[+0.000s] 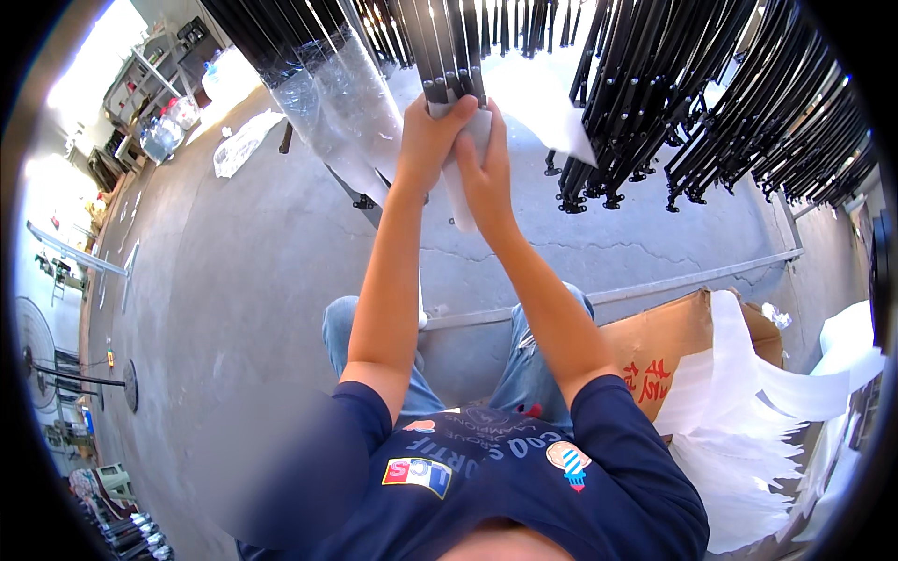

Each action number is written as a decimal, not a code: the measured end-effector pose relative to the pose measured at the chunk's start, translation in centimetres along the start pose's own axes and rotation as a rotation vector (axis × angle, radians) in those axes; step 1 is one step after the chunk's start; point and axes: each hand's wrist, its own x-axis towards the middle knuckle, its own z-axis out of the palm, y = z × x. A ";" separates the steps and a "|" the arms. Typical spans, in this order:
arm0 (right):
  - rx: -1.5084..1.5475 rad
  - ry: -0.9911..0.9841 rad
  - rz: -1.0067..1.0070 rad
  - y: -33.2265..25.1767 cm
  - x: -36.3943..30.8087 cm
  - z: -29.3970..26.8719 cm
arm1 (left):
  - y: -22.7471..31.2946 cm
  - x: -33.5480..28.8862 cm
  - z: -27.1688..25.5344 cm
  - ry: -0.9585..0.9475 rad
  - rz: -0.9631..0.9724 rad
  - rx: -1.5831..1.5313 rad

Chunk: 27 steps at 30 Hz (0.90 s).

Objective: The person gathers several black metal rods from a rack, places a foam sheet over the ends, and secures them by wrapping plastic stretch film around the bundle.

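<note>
Both arms reach forward to a bundle of black metal tubes (449, 47) hanging at the top middle. A thin white foam sheet (457, 201) is around the tubes' lower ends, its tail hanging below my hands. My left hand (427, 140) is closed around the bundle's end from the left, thumb across the front. From the right, my right hand (486, 173) grips the foam, thumb on the front and fingers round the far side. Some of my fingers are hidden behind the bundle.
More black tubes (645, 103) hang close on the right. A bundle in clear plastic wrap (341, 103) hangs on the left. A cardboard box (687, 327) and loose white foam sheets (725, 449) lie at my right. A metal floor rail (645, 287) crosses in front of me. A fan (37, 355) stands far left.
</note>
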 end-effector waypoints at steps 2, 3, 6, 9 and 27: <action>0.266 -0.090 0.161 -0.1 1.5 -0.2 | -0.5 0.1 -0.2 -0.008 0.095 0.047; 0.368 -0.185 0.230 -0.5 2.4 -0.8 | -0.8 0.2 -0.7 -0.012 0.159 0.103; 0.493 -0.346 0.284 -0.6 4.9 -2.1 | -0.1 0.2 -1.1 -0.017 0.264 0.426; 0.599 -0.412 0.333 -0.7 5.9 -2.6 | 1.6 -0.2 -2.2 0.037 0.545 0.854; 0.696 -0.478 0.322 -0.2 6.7 -3.8 | 12.0 -0.2 -1.1 -0.374 0.076 0.977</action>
